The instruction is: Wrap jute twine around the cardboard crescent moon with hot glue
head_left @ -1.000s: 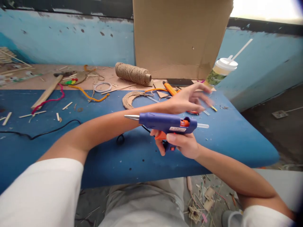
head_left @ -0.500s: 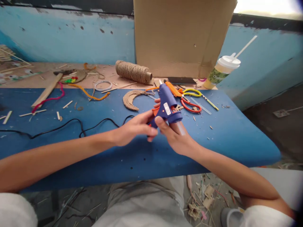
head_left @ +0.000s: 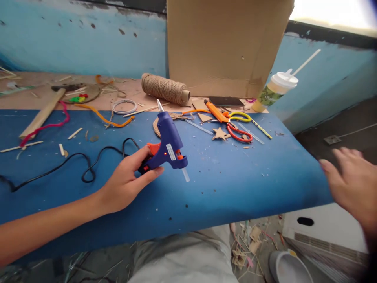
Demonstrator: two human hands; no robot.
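Observation:
My left hand (head_left: pixel 126 182) grips the handle of a blue glue gun (head_left: pixel 167 139) with an orange trigger, its nozzle pointing away from me and a clear glue stick poking out of its back. The gun's black cord (head_left: pixel 73 163) trails left across the blue table (head_left: pixel 235 181). My right hand (head_left: pixel 352 182) is blurred, off the table's right edge, fingers spread and holding nothing. A cardboard star (head_left: pixel 220 134) lies on the table beyond the gun.
Scissors with red and yellow handles (head_left: pixel 238 125), an orange cutter (head_left: pixel 215 111), a twine spool (head_left: pixel 163 88), a curved twine-covered piece (head_left: pixel 157 125) and a lidded cup with straw (head_left: pixel 275 90) sit toward the back. A cardboard sheet (head_left: pixel 224 43) stands against the wall. Sticks and pipe cleaners litter the left.
The glue gun passed from my right hand to my left and moved left over the table. My right hand let go and swung off to the right past the table edge.

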